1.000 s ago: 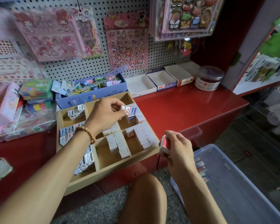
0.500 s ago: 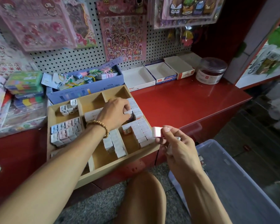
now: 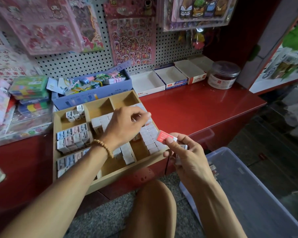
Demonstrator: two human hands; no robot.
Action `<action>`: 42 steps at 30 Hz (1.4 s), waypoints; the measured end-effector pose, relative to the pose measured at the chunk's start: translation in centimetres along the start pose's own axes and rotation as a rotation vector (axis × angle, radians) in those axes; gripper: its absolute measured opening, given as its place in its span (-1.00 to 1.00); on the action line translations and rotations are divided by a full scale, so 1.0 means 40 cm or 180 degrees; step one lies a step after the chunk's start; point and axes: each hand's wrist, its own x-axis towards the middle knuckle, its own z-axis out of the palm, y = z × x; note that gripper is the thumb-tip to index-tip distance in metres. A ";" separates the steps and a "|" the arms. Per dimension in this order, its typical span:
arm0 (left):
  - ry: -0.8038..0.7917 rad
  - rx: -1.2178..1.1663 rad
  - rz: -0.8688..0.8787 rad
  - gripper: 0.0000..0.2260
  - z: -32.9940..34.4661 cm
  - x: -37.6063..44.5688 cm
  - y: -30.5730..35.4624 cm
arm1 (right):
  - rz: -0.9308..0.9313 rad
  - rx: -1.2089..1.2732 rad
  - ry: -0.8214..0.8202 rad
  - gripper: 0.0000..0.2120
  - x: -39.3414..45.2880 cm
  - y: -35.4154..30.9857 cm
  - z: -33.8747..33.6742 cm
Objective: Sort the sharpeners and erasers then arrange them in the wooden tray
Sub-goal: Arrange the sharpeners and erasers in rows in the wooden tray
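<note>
- Head view: we see the compartmented wooden tray on the glossy red table, with rows of small white erasers in its right-hand compartments.
- Our left hand hovers over those rows, fingertips curled; whether its grip holds anything we cannot tell.
- Our right hand, just right of the tray, pinches a red-wrapped rectangular eraser.

Both forearms are bare, with no sleeve reaching into view. The left hand has a bracelet of small round tan wooden beads strung around its wrist. The right hand wears nothing, and a bare knee shows below.
</note>
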 end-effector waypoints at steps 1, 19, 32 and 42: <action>-0.0273 -0.0403 -0.0103 -0.81 -0.006 -0.022 0.019 | -0.0011 -0.0047 0.0005 -0.70 0.000 0.001 0.002; -0.0437 0.0628 -0.0178 -0.90 -0.085 -0.073 -0.015 | 0.0275 0.0978 0.0760 -0.43 -0.019 0.012 0.018; -0.0539 0.1537 0.0292 -0.94 0.005 -0.025 -0.054 | 0.0150 0.0781 0.0461 -0.78 -0.045 0.013 -0.022; -0.0489 0.1925 0.0509 -0.87 0.027 -0.038 -0.063 | 0.0018 0.0474 0.0377 -0.68 -0.039 0.024 -0.031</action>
